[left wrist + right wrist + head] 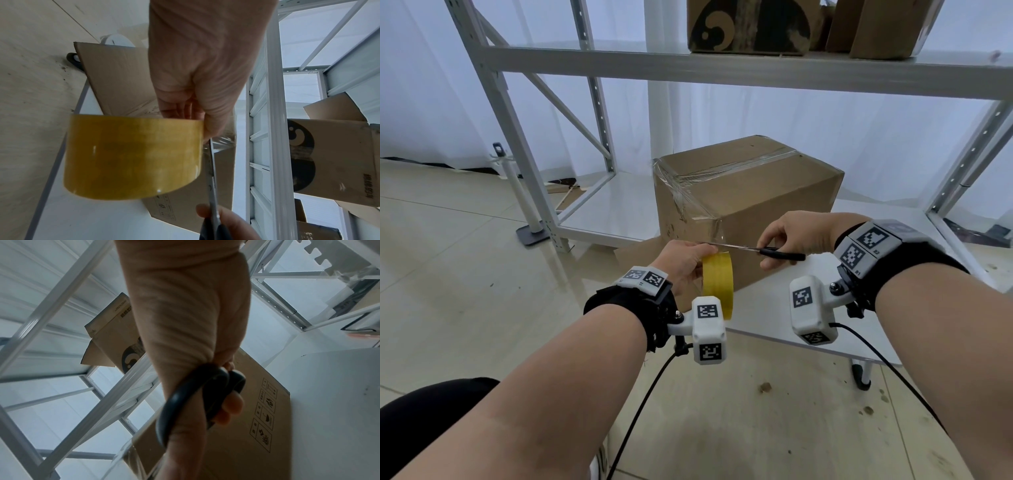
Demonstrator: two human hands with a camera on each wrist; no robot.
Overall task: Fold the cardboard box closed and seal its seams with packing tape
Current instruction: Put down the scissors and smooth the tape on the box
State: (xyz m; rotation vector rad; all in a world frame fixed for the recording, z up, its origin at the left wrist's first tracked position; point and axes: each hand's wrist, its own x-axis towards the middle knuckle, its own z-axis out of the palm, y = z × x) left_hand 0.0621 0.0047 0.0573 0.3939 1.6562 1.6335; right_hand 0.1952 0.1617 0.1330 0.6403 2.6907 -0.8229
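Note:
A closed brown cardboard box (750,192) stands on a low white table (784,318), with clear tape across its top seam and down its near corner. My left hand (683,262) grips a yellow roll of packing tape (718,284) just in front of the box; the roll (131,155) fills the left wrist view. My right hand (791,240) holds black-handled scissors (756,251), blades pointing left at the clear strip running from the roll to the box. In the right wrist view my fingers curl through the scissor handles (197,395), the box (246,426) behind.
A white metal shelf rack (592,65) rises behind the box, with two more cardboard boxes (750,27) on its upper shelf. A flat piece of cardboard (637,253) lies under the box's left side. A white post on a grey base (524,205) stands on the tiled floor at left.

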